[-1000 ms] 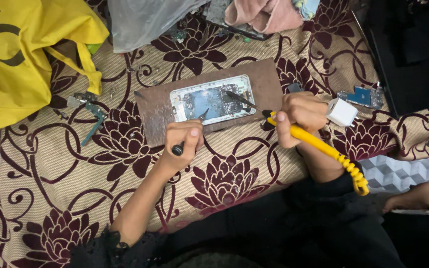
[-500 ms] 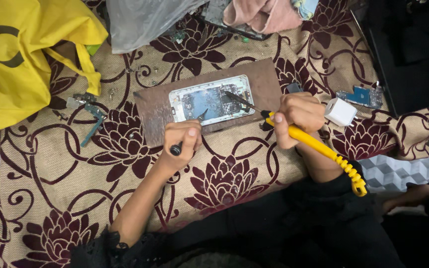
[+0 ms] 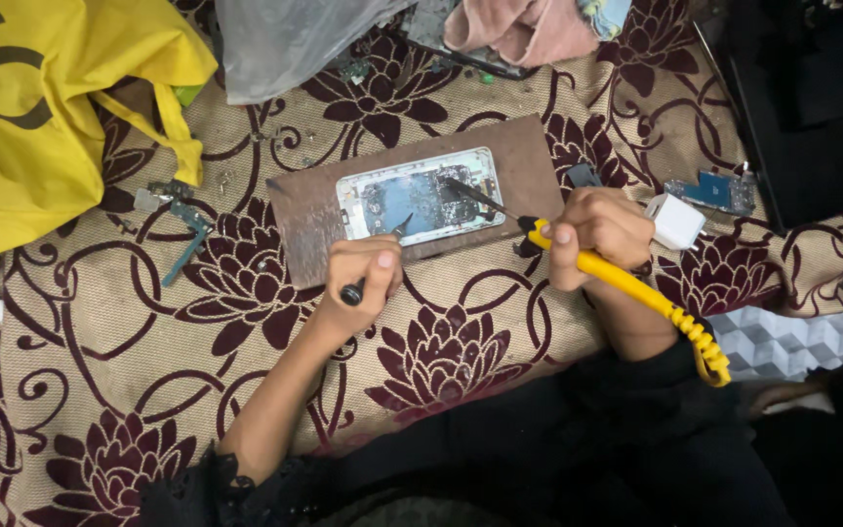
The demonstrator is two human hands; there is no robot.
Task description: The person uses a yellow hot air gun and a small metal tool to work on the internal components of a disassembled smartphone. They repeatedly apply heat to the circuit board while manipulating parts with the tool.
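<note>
Head view showed little had changed: your left hand still gripped the black tool and your right hand the yellow soldering iron over the opened phone on the brown board.

Yellow bag, upper left of frame: soft, crumpled, dark curved print on it, handle loop hanging toward centre. Clear plastic bag, top centre, greyish, wrinkled, just right of the yellow one. Opened phone, centre: white-rimmed rounded rectangle, no screen fitted, blue and silver internals showing, lying on a brown board. No labels or signs visible.
</note>
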